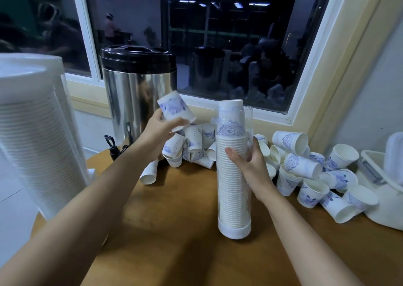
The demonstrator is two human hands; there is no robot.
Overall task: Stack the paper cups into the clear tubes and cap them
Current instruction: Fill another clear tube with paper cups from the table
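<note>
Cup (176, 108) sits in your left hand (157, 133), pinched near its rim between thumb and fingers. It is tilted, with its closed bottom toward 11 o'clock and its mouth toward 5. It hangs at 10 o'clock from the top of the stack (230, 176), apart from it and roughly level with it.

That stack stands bottom-up inside the clear tube (249, 119), long axis running 12 to 6, seated in a white base cap (234, 231) on the table (174, 231). Your right hand (250, 161) grips the tube at mid-height from the 3 o'clock side, thumb across the front.

The move turns on 1 thing: the cup's axis leans while the stack's is upright. You will likely need to carry the cup toward 3 o'clock, lift it above the top cup, and square its mouth downward before lowering. The left hand is the only free one, and it is near.

The top cup pokes just above the tube's rim, so the tube looks about full. Another cup may keep a cap from seating.

The air between cup and stack is open. The steel urn (130, 93) stands just behind your left hand at 10 o'clock. Loose cups (305, 167) lie heaped at 3 o'clock, more crowd behind the tube at 11, and bare wood lies toward 6.
</note>
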